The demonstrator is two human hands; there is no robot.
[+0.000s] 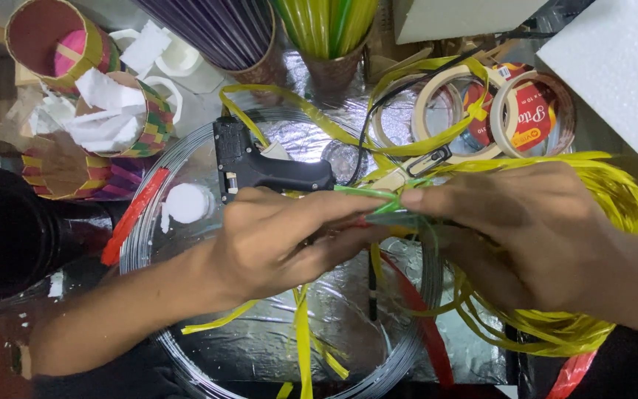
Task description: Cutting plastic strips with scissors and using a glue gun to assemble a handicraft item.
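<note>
Left hand (282,240) and right hand (533,236) meet, fingers closed, pinching thin green plastic strips (374,201) between them. Weaving appears barely begun: the loose yellow plastic strip bundle (599,310) lies unused beneath the right hand, the black glue gun (260,166) idle just beyond the left.

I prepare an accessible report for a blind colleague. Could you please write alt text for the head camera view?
Seen from above, a left hand and a right hand pinch thin green plastic strips between their fingertips over a foil-covered surface. A black glue gun lies just behind them, with tape rolls, a bundle of yellow strips and woven colourful cups around.
</note>
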